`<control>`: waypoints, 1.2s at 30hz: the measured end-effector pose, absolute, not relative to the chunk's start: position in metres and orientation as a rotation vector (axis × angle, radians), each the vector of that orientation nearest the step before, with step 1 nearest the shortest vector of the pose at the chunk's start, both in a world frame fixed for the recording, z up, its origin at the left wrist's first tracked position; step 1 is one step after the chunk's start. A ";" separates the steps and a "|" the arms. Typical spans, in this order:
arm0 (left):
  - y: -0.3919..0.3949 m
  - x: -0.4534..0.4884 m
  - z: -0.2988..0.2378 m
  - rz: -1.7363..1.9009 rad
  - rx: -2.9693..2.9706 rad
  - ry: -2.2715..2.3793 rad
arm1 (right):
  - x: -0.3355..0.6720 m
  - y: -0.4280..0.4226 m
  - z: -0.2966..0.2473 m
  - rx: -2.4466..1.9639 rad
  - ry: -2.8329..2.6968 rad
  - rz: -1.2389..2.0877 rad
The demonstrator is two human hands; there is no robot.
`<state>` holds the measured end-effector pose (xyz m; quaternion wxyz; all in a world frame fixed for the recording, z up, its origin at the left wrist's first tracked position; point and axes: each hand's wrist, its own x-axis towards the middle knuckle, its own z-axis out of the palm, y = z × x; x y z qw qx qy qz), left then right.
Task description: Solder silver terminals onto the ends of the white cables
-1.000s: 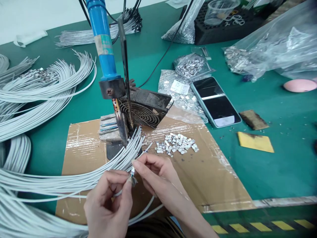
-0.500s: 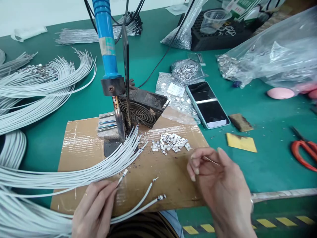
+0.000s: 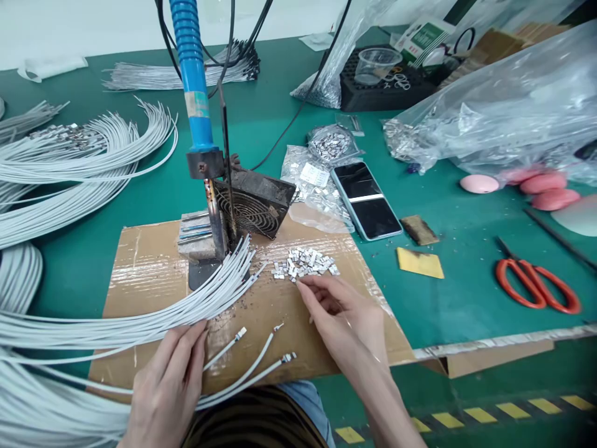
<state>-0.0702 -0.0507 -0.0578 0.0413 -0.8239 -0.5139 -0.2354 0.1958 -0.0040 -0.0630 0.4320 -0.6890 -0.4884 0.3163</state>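
My left hand (image 3: 165, 379) is closed over white cables at the cardboard's lower left. From under its fingers comes a white cable (image 3: 221, 354) with a small pale connector on its tip. Two more cable ends (image 3: 254, 367) lie below it, one with bare wire tips and one with a connector. My right hand (image 3: 347, 314) has thumb and forefinger pinched at the lower edge of a pile of small silvery-white connectors (image 3: 308, 263); whatever sits between the fingertips is too small to make out. A bundle of white cables (image 3: 186, 320) runs above my left hand, its stripped ends by the soldering stand.
A blue-handled soldering iron (image 3: 192, 81) points down above the cardboard (image 3: 135, 267), beside a small dark fan (image 3: 256, 199). Rightward lie a phone (image 3: 368, 202), a yellow sponge (image 3: 420, 262) and red-handled scissors (image 3: 536, 283). Coiled white cables (image 3: 84, 180) cover the left side.
My right hand has moved left and forward to the connector pile, its fingers closing into a pinch. My left hand has shifted slightly left, and the nearest connector-tipped cable now lies lower.
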 end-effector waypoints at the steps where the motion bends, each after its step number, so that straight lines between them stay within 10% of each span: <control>1: -0.050 -0.070 -0.058 -0.713 -2.527 -1.590 | 0.195 -0.003 -0.064 -1.736 -1.248 0.759; 15: -0.052 -0.090 -0.024 -0.727 -2.857 -1.889 | 0.197 -0.008 -0.062 -1.745 -1.240 0.854; 36: -0.048 -0.022 -0.005 -1.840 -2.281 -3.108 | 0.143 -0.028 -0.034 -1.063 -0.856 1.763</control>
